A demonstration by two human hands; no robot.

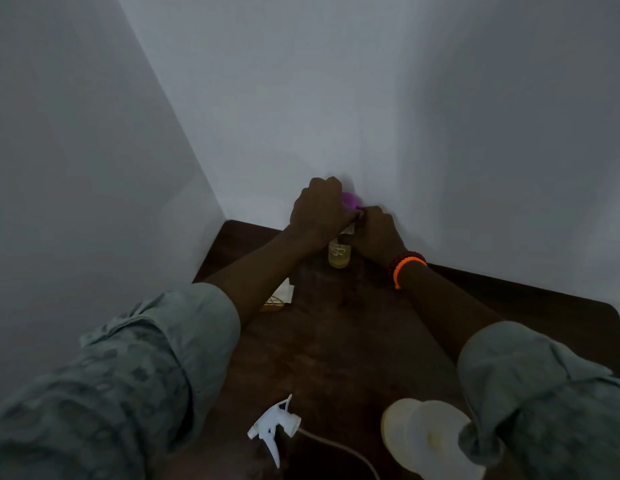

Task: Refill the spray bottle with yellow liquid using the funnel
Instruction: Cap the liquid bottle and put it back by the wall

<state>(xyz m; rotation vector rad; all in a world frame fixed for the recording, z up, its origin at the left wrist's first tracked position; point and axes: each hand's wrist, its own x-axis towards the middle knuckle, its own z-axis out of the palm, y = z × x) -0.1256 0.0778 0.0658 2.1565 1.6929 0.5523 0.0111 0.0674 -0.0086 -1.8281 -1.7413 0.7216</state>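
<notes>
Two hands are seen at the far end of a dark wooden table (pixel 336 348), brought close together over one small clear bottle (pixel 339 255). One purple funnel (pixel 350 199) is glimpsed above that bottle, mostly hidden; the left hand (pixel 319 209) is curled around it from the left. The right hand (pixel 378 233), with orange and dark bands at the wrist, is closed at the bottle's neck, though exactly what its fingers pinch cannot be told. The bottle is stood upright, with pale yellow liquid low in its clear body and a faint marking on its side. One white trigger sprayer head (pixel 274 427) is laid on its side at the near edge, its thin tube trailed off to the right. One pale round container (pixel 426 438) is seen just right of it, partly under the right sleeve. A pale item lies at the left edge, partly hidden by the left forearm. The bottle is hemmed in by two white walls met in the corner; open tabletop is left in the middle.
</notes>
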